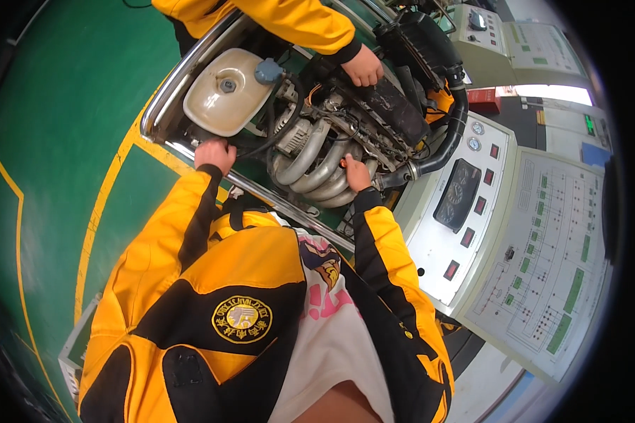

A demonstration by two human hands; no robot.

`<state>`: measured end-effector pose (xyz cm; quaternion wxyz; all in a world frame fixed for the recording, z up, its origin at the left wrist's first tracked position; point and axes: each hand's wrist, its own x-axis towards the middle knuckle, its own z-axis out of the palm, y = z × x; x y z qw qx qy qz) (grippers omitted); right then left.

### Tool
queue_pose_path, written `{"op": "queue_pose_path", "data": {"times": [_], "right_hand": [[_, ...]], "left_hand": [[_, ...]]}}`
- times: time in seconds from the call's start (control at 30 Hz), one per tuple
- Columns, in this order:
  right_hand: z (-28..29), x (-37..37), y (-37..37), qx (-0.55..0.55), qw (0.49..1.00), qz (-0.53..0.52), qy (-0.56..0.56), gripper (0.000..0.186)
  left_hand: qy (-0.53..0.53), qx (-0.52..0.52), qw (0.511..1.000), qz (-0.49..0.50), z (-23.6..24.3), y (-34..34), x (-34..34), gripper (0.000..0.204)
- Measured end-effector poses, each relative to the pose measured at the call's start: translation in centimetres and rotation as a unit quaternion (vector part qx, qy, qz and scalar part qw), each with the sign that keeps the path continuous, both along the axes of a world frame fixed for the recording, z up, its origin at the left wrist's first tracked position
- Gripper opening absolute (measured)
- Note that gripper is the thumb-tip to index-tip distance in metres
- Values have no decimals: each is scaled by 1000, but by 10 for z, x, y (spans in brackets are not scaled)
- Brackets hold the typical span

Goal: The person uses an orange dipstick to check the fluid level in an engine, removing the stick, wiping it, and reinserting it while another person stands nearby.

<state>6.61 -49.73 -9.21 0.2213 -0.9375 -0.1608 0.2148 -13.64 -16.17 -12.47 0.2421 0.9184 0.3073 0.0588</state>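
In front of me an engine with curved silver intake pipes (310,169) sits inside a chromed metal frame. My left hand (215,155) is curled over the frame's near metal rail (271,203), just below a yellowed coolant tank (222,95) with a blue cap (268,71). Over the right end of the silver pipes, my right hand (358,173) is closed in a pinch. A small orange-red end (343,163) shows at its fingertips; the rest of that thing is hidden. The dark engine cover (391,106) lies just beyond my right hand.
Across the engine, another person's hand (363,65) rests on the dark cover. A black air hose (458,116) curves down on the right. Beside it stands a white instrument panel (437,261) with gauges and a diagram board (543,261). Yellow lines (95,218) mark the green floor.
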Motion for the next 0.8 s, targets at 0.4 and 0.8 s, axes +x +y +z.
{"op": "queue_pose_path", "data": {"times": [0.4,0.8], "right_hand": [[4,-16,15,58,980,-187,-27,41],[2,-20,31,369,687,-505,371,25]], "left_hand": [[-181,98,919,337,-6,-24,-47,60],[-4,-140,702,698,-24,-8,25,53]]}}
